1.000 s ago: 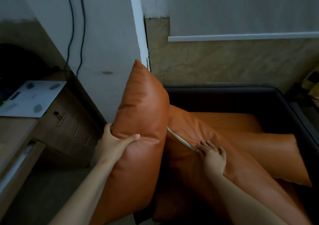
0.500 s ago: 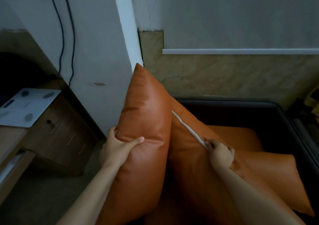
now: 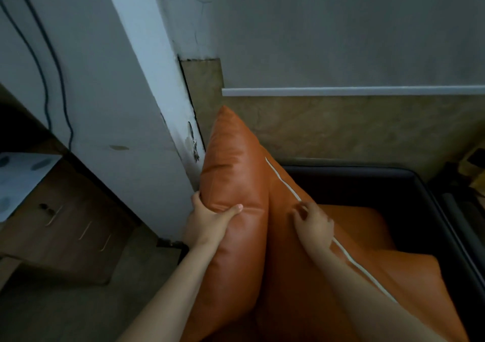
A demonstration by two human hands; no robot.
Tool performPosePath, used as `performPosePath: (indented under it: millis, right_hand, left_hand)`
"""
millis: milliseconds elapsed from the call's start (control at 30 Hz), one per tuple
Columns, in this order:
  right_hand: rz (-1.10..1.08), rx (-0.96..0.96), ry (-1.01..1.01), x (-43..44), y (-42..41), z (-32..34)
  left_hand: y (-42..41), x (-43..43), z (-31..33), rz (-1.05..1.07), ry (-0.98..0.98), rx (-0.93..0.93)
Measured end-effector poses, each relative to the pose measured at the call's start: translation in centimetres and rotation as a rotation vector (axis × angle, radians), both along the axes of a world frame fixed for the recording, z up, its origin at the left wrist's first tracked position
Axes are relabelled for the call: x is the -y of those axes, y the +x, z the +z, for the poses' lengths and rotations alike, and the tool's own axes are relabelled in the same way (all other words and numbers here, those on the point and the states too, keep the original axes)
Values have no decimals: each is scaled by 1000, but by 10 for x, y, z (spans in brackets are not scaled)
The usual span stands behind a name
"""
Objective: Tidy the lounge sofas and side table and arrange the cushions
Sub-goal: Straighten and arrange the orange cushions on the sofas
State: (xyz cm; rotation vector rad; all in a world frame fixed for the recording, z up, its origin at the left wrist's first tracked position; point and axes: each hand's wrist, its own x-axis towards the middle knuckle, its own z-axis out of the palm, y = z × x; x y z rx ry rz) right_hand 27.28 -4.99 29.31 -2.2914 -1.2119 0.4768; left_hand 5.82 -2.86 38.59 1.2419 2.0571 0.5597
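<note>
Left hand (image 3: 210, 221) is gripping the upright orange cushion (image 3: 236, 178) by its edge | right hand (image 3: 313, 226) is curling onto the piped cushion (image 3: 288, 276) beside it, grip unclear | both are probably soft, light and slippery; the seams look best for holding.

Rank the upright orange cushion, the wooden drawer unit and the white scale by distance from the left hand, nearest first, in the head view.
1. Upright orange cushion: gripped by the left hand.
2. Wooden drawer unit: to its left, lower.
3. White scale: far left edge, on the wooden top.
</note>
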Motion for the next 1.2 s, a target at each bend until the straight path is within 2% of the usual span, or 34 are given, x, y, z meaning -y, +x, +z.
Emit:
performPosePath:
  millis: [100,233,400,733,867,1067,1200]
  right_hand:
    - [143,20,12,-8,-28,-6]
    - [200,30,-73,-16,-34,-11]
    - [418,222,-322,-11,-23,-19]
    - [472,249,-476,-34,8,-17]
    - [475,231,-469,-43,18,-14]
    - [468,269,-336,-27,-4,-13]
    - [476,148,-192,-14,-24,-6]
  left_hand:
    - [3,-16,-1,-5,-15,-11]
    - [0,-22,-2,-10,-48,-16]
    - [-9,-22,-6,-7,-59,33]
    - [-17,-20,-11,46,-82,18]
    - [-21,-4,-23,74,-125,-37]
    - [-30,8,-45,161,-147,-22]
    - [-39,10,-54,173,-163,-6]
